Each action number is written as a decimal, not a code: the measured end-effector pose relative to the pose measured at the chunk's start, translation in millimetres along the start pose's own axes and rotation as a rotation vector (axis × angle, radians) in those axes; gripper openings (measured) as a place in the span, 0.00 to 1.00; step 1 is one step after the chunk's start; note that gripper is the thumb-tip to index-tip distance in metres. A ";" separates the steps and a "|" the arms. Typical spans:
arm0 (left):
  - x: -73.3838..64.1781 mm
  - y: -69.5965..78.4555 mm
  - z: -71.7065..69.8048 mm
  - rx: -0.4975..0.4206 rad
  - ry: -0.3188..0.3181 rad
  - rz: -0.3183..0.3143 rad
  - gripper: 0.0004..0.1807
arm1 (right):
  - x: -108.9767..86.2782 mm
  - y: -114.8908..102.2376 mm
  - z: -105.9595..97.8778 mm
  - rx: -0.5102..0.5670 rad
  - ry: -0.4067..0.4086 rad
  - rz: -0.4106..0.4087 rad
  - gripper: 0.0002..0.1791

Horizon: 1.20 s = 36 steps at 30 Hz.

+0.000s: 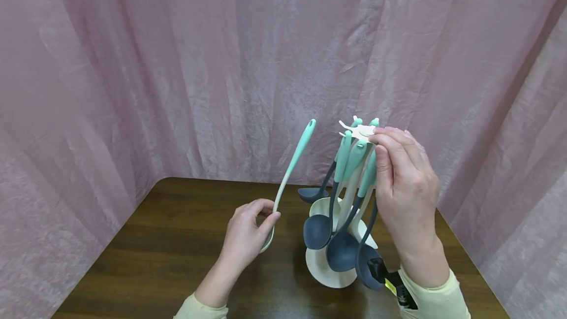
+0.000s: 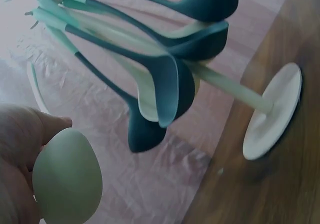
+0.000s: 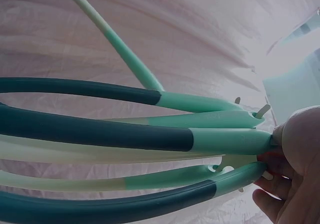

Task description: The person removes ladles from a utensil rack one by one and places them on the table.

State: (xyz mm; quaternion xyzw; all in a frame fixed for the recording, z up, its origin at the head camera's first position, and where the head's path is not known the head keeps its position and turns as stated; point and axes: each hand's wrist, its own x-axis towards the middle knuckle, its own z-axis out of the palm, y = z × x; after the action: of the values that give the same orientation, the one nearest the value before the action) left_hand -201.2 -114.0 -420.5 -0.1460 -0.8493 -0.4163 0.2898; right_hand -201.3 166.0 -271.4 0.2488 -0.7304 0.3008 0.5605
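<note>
A cream ladle (image 1: 283, 188) with a mint-green handle leans up and to the right from my left hand (image 1: 248, 230), which grips it low by its bowl. Seen in the left wrist view, the ladle's rounded bowl (image 2: 67, 179) lies against the fingers. To the right stands a white utensil stand (image 1: 325, 272) with a round base and a hooked top. My right hand (image 1: 405, 176) pinches the hooked top at its right side. Navy ladles (image 1: 343, 250) and cream utensils with mint handles hang around the stand, partly hiding its post.
The stand's base rests on a dark brown wooden table (image 1: 177, 240). A pink curtain (image 1: 199, 63) hangs behind and along both sides of the table. A black strap (image 1: 400, 289) is on the right wrist, close to the lowest navy ladle.
</note>
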 end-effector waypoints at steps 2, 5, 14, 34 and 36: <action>-0.9 -5.3 -3.7 0.027 0.013 0.012 0.10 | 0.1 -0.2 0.1 -0.001 -0.003 0.001 0.14; -3.0 -12.8 -9.6 0.066 0.018 0.018 0.10 | -0.2 -0.3 0.5 -0.004 -0.009 0.003 0.14; -9.9 -31.0 -26.3 0.145 -0.011 -0.042 0.09 | -1.2 1.5 -0.1 -0.017 -0.014 0.001 0.14; -18.9 -74.1 -60.6 0.358 -0.052 -0.117 0.07 | -3.4 3.1 2.8 -0.021 -0.021 -0.001 0.13; -21.0 -78.9 -64.9 0.373 -0.057 -0.124 0.06 | -3.7 2.8 3.1 -0.023 -0.025 -0.001 0.13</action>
State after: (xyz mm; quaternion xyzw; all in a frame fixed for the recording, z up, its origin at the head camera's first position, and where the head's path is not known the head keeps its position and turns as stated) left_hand -199.2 -213.8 -451.0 -0.0487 -0.9271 -0.2643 0.2613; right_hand -204.4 165.8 -275.9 0.2465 -0.7408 0.2889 0.5541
